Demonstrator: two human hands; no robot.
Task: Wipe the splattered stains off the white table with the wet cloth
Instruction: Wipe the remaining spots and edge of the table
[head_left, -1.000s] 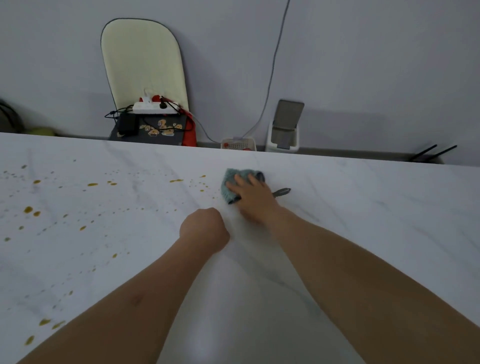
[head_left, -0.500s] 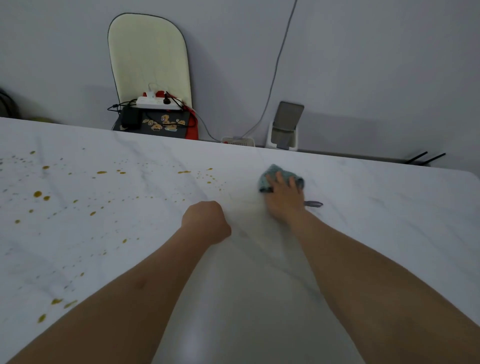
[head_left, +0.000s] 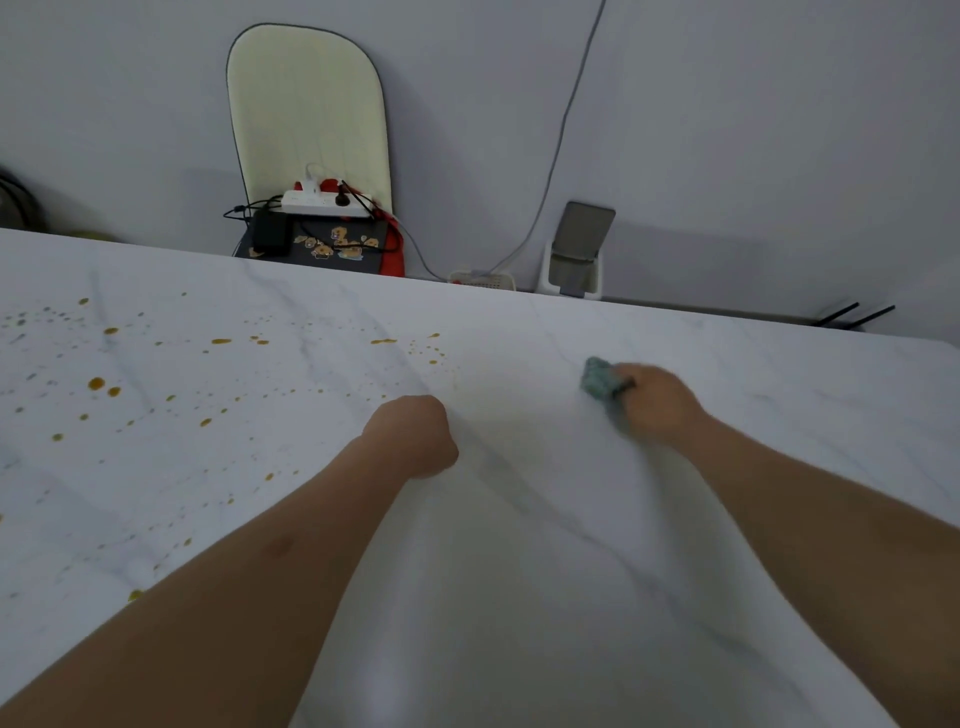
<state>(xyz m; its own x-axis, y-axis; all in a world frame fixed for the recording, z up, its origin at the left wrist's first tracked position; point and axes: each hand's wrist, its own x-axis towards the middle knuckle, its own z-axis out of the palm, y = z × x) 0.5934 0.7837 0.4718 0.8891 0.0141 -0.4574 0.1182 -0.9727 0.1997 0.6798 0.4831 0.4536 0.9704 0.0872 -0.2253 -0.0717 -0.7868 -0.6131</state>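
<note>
Cloth (head_left: 600, 378) now farther right under right hand (head_left: 655, 402) fingers gripping it; left hand (head_left: 410, 434) fisted, empty.

Two bare forearms, no sleeves in view; left hand (head_left: 410, 434) and right hand (head_left: 657, 402) ungloved, no rings, no watch; small darker mark on left forearm, lower left of frame
</note>
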